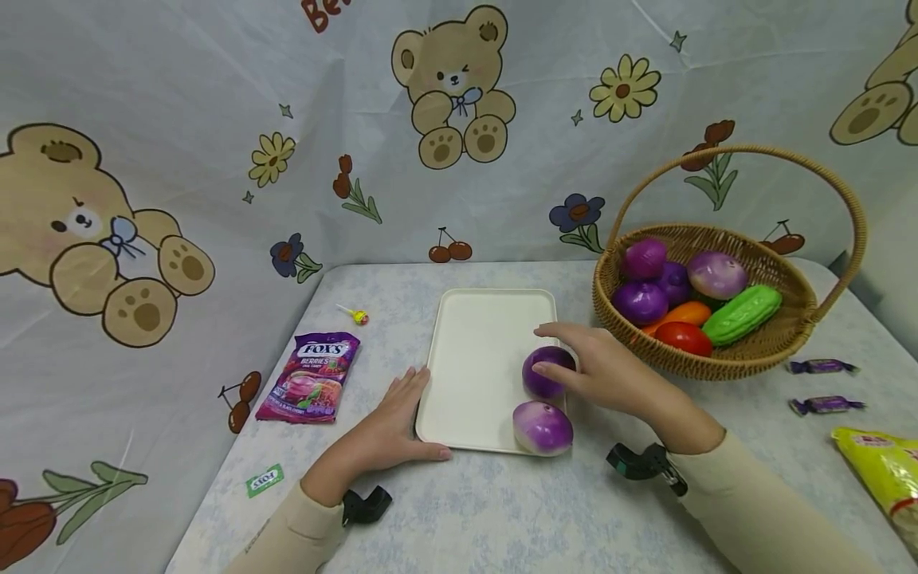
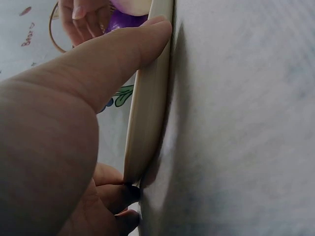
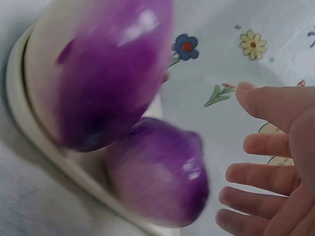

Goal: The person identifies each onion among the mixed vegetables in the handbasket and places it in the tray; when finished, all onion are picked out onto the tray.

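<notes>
1. The right hand (image 1: pixel 610 371) hovers over the right edge of the cream tray (image 1: pixel 480 359), fingers spread and nearly straight, gripping nothing. In the right wrist view its fingers (image 3: pixel 256 174) stand apart from the dark purple onion (image 3: pixel 157 172), with a gap between them.
2. Just under and beside the right hand's fingertips lies that dark purple onion (image 1: pixel 547 371), on the tray near its right rim.
3. Nearer the person than the right hand, a second onion (image 1: pixel 543 427), purple with a pale base, sits at the tray's near right corner, close to the first one.
4. The left hand (image 1: pixel 398 426) lies flat on the tabletop (image 1: pixel 502 510), fingers straight, pressed against the tray's near left corner. In the left wrist view its thumb (image 2: pixel 123 54) rests on the tray's rim (image 2: pixel 147 113), and it holds nothing.
5. Beyond the right hand, to its right, stands a wicker basket (image 1: pixel 753 351) with a tall handle; in it are more purple onions (image 1: pixel 641 301), a green cucumber (image 1: pixel 742 313), an orange piece and a red piece.
6. Further right of the basket lie two purple wrapped candies (image 1: pixel 825 404) and a yellow packet (image 1: pixel 885 470).
7. Left of the left hand lie a purple Fox's Berries candy bag (image 1: pixel 310 376), a small lollipop (image 1: pixel 355 316) beyond it, and a green Fox's label (image 1: pixel 264 480) nearer the person.
</notes>
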Motion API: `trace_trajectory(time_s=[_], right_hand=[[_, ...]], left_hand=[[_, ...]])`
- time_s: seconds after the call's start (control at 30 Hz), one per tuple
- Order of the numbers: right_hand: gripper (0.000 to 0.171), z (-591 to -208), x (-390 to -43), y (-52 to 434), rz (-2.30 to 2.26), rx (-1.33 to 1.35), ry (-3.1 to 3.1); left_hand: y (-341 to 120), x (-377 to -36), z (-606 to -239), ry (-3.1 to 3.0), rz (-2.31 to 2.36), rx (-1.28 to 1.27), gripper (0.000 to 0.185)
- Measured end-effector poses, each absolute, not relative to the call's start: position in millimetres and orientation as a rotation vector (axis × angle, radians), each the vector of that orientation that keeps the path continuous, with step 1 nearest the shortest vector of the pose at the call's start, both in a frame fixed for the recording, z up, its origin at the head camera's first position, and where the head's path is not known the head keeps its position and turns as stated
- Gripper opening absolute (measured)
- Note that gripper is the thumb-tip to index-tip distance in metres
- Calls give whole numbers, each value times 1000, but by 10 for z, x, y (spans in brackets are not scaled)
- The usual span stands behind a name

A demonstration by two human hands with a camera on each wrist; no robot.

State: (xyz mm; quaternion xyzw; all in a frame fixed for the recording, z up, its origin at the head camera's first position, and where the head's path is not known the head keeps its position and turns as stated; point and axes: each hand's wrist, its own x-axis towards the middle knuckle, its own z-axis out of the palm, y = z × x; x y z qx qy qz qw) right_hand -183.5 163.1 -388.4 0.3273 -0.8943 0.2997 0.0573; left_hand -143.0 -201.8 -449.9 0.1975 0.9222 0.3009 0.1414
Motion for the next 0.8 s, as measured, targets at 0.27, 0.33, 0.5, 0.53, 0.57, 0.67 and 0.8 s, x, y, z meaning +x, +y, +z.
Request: trace_trajectory(time_s=[0.27, 0.33, 0.5, 0.53, 0.57, 0.67, 0.8], right_hand=[[47, -3584, -1829, 1762, 810, 1010, -2594], [45, -3470, -1858, 1833, 779, 995, -2582], [46, -3200, -1986, 2110, 679, 873, -2629], [48, -3159, -2022, 2179, 652, 836, -2661], [51, -3121, -2057, 2249, 628, 788, -2712], [63, -3030, -2185, 2477, 559, 651, -2881], [77, -2951, -2373, 2815, 467, 534, -3032]], left_hand=[[-2012, -1425, -4520, 2662, 859, 575, 138], [-2014, -1422, -4518, 2666, 856, 576, 138], [-2024, -1419, -4509, 2665, 858, 568, 138], [-2027, -1420, -4510, 2664, 857, 565, 138], [-2028, -1420, -4509, 2664, 859, 563, 138], [-2029, -1423, -4507, 2665, 848, 564, 138], [-2025, -1432, -4508, 2667, 840, 566, 138]])
